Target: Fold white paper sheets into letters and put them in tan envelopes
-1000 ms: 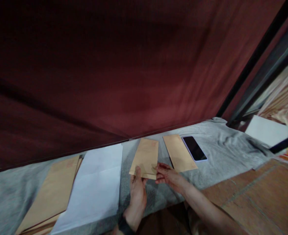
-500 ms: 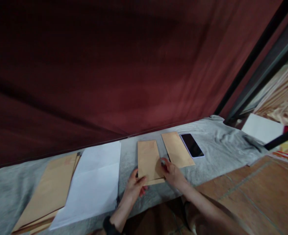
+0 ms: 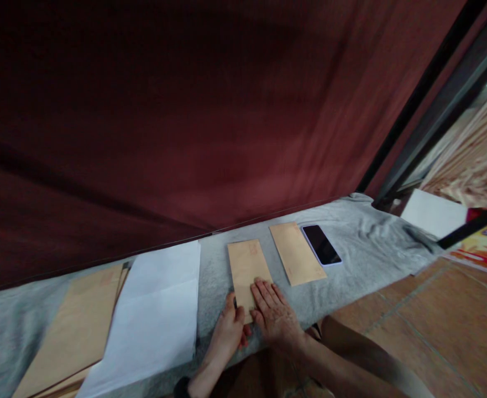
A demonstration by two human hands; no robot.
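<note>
I have a single head view, looking forward and down from above the near edge of the grey cloth (image 3: 351, 232). It sits close to that cloth, facing the dark red curtain (image 3: 185, 110) behind it.

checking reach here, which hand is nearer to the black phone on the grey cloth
Right. The right hand lies flat on the near end of the middle envelope, with another envelope between it and the phone. The left hand is at that envelope's near left corner, farther away.
</note>
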